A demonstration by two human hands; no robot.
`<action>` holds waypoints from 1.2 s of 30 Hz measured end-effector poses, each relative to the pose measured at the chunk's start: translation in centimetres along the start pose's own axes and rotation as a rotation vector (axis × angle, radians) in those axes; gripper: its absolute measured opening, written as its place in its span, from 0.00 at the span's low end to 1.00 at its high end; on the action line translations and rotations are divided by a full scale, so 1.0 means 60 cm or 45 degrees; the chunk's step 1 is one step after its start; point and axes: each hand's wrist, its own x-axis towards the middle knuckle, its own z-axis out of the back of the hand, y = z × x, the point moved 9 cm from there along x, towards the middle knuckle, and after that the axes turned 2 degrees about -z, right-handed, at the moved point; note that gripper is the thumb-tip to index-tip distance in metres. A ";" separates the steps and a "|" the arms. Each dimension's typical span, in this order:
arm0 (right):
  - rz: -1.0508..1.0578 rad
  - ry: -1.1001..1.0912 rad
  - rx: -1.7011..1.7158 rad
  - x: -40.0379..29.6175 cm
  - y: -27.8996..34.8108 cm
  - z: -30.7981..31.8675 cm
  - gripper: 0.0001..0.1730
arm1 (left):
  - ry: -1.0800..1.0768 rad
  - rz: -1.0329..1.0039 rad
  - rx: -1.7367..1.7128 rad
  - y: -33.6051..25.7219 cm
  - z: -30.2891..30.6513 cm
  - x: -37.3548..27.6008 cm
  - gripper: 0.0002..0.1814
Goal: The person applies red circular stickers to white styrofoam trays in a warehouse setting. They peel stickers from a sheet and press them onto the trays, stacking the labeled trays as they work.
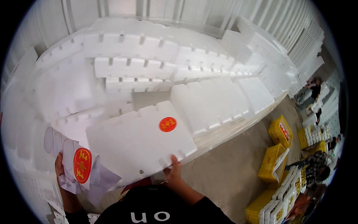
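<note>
A strip of red oval stickers (pixel 82 165) on pale backing paper hangs in my left hand (pixel 59 165), at the lower left. Blank oval outlines show along part of the strip, and its loose end is crumpled and folded. My right hand (pixel 174 170) grips the near edge of a white foam box (pixel 125 142), with the thumb on top and the fingers partly hidden below the edge. One red oval sticker with gold writing (pixel 167 124) lies on the box's top face, towards its far right corner.
White foam boxes (pixel 209 103) are stacked in front and to the left. A corrugated wall (pixel 123 8) rises behind them. On the concrete floor (pixel 221 165) at the right stand yellow crates (pixel 272 162) and packed white trays (pixel 279 205). Several people (pixel 316 165) are farther right.
</note>
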 end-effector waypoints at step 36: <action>0.380 0.082 0.133 0.087 0.083 -0.006 0.22 | 0.659 0.278 0.580 0.180 0.038 0.218 0.20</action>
